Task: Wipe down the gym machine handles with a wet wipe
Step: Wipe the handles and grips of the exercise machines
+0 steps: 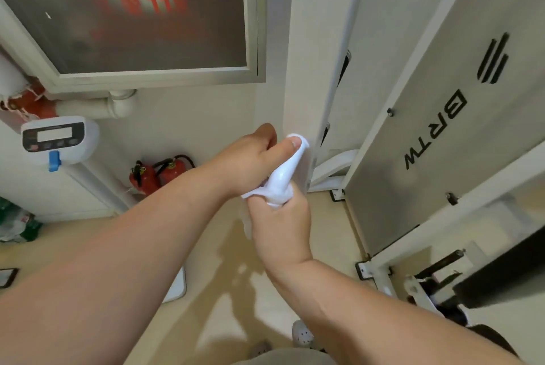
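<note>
Stage: prep | Your left hand [250, 155] pinches the top of the wipe [282, 176], your right hand [280, 226] fists its lower end, mid-air beside the machine [427, 129] | No handle touched yet; all wiping likely remains.

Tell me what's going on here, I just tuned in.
A person is holding a white wipe in the air, pulled taut between both hands. The left hand pinches its top end and the right hand grips the bunched lower end. The wipe is not yet on any handle. The machine stands to the right.
</note>
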